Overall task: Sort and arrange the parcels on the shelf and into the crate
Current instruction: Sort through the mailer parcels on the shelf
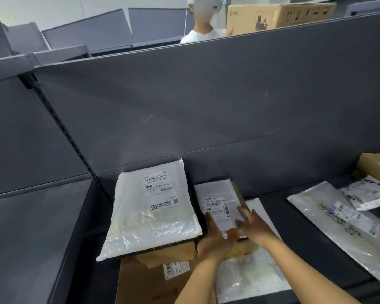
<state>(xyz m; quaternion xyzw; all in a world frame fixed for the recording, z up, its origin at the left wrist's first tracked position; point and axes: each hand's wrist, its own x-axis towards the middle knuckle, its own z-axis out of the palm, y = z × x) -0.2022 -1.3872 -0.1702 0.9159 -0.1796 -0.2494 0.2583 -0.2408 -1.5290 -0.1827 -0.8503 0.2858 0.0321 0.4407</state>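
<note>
- Head view: the labelled parcel [216,201], a small white mailer, sits left of centre on the grey shelf [294,189]. It rests on something brown whose edge [238,191] shows at its far right corner, and it lies label up, probably so the address can be read while sorting.
- The left hand [215,238] holds the parcel from its near left corner. The palm is under the near edge and the fingers run up along the left side.
- The right hand [253,224] lies on the parcel's right part, fingers spread and blurred. Whether it pinches the edge or only steadies it cannot be told.
- The parcel therefore sits between the two hands, touching both, with most of it on their far side.
- Just left of it, a large white mailer [149,216] lies flat on a cardboard box [165,253]. The two look like the start of side-by-side stacks against the back panel [206,106].
- Well to the right, a long clear mailer [329,224] and a small printed packet [366,194] lie loose, seemingly unsorted.
- No crate can be made out for certain.
</note>
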